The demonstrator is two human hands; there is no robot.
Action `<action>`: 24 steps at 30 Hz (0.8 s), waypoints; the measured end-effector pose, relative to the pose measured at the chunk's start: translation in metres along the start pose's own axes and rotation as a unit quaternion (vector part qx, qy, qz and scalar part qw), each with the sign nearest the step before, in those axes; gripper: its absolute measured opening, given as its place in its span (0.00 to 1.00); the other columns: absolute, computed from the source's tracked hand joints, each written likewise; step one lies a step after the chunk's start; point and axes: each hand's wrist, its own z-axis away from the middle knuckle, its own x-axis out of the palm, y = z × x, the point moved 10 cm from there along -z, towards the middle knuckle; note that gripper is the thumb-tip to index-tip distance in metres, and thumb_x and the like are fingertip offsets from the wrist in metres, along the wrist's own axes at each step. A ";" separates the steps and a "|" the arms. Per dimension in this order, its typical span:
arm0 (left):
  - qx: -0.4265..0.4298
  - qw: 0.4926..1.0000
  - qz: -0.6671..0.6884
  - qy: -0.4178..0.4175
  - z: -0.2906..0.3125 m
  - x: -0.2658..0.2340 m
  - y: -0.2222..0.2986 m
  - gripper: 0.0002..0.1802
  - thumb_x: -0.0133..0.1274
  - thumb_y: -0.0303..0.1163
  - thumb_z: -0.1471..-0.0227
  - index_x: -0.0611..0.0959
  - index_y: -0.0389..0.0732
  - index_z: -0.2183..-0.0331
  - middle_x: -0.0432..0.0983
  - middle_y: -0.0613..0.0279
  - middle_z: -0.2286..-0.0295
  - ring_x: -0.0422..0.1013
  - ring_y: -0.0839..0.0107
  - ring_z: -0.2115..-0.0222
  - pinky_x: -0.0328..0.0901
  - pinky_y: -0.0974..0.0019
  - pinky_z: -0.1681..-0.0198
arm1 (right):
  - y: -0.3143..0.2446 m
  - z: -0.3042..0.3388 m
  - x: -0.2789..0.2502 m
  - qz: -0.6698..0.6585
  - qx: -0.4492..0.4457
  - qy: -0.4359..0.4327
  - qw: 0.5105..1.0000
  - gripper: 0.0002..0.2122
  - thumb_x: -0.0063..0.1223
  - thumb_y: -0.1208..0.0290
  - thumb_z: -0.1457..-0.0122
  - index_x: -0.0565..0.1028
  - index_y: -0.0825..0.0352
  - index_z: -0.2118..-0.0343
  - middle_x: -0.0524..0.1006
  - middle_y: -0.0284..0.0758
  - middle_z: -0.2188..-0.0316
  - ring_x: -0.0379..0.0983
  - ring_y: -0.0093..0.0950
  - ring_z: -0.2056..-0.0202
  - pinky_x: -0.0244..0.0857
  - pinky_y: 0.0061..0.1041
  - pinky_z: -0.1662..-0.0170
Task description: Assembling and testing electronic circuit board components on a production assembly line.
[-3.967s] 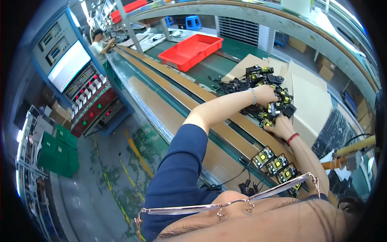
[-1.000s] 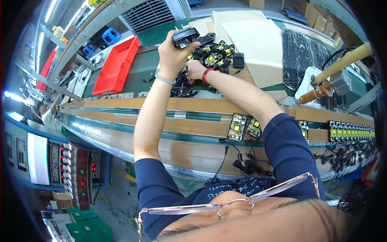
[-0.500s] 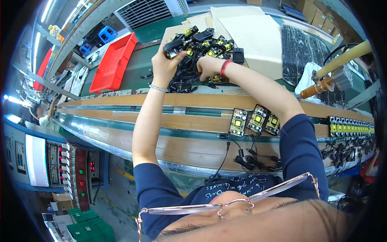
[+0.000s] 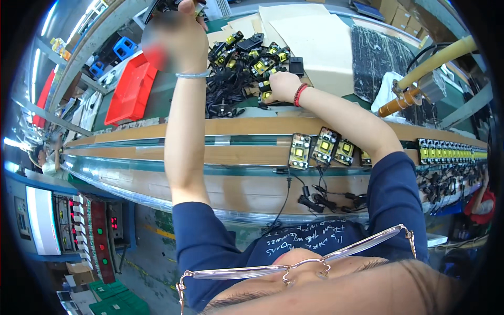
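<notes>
My left hand (image 4: 181, 44) is raised at the top left, partly blurred, its fingers closed on a black power adapter (image 4: 169, 5) that the picture's upper edge partly cuts off. My right hand (image 4: 285, 86) is at the right side of a tangled pile of adapter boards and black cables (image 4: 231, 86). Its fingers are closed on a circuit board with a yellow transformer (image 4: 265, 95), partly hidden by the hand. A black adapter case (image 4: 296, 66) lies just beyond that hand. Nearer to me, several circuit boards (image 4: 300, 150) lie on the line with their cables (image 4: 315, 202) hanging toward me.
A red tray (image 4: 119, 107) stands left of the pile. Pale cardboard sheets (image 4: 315, 42) lie behind it. At right are a yellow-handled pole (image 4: 433, 63), a white cloth (image 4: 388, 94) and a row of boards (image 4: 446, 151). Co-workers (image 4: 50, 157) appear at both sides.
My left hand has lifted up and left, away from the pile, with the adapter. My right hand stays by the pile, now with a board at its fingers. The whole view has shifted slightly.
</notes>
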 end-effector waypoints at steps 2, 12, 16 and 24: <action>0.099 0.994 -0.032 -0.015 -0.007 0.010 0.030 0.14 0.55 0.40 0.46 0.78 0.37 0.70 0.75 0.63 0.81 0.63 0.76 0.88 0.57 0.79 0.86 | 0.007 -0.003 -0.003 -0.025 -0.014 0.012 1.000 0.23 0.60 0.50 0.53 0.76 0.71 0.71 0.77 0.41 0.76 0.75 0.38 0.75 0.70 0.32 0.69; -0.348 0.868 -0.266 -0.235 0.067 -0.056 -0.040 0.21 0.56 0.45 0.48 0.76 0.33 0.70 0.78 0.60 0.81 0.61 0.79 0.91 0.54 0.79 0.88 | 0.008 0.014 -0.055 -0.012 0.102 0.004 0.995 0.15 0.58 0.61 0.51 0.74 0.68 0.67 0.77 0.42 0.72 0.74 0.35 0.67 0.68 0.32 0.61; -0.269 0.898 -0.256 -0.236 0.031 -0.047 -0.007 0.20 0.55 0.45 0.47 0.76 0.34 0.71 0.79 0.59 0.81 0.61 0.79 0.92 0.56 0.78 0.88 | -0.021 0.012 -0.107 -0.076 0.023 0.123 0.989 0.13 0.57 0.67 0.53 0.74 0.70 0.67 0.77 0.41 0.72 0.72 0.37 0.66 0.68 0.32 0.60; -0.250 0.876 -0.316 -0.263 -0.022 -0.021 -0.033 0.15 0.51 0.33 0.46 0.70 0.38 0.58 0.73 0.60 0.73 0.66 0.75 0.80 0.61 0.76 0.78 | -0.003 0.004 -0.159 -0.107 -0.021 0.236 0.966 0.13 0.58 0.67 0.60 0.78 0.74 0.75 0.78 0.47 0.78 0.75 0.40 0.77 0.71 0.30 0.69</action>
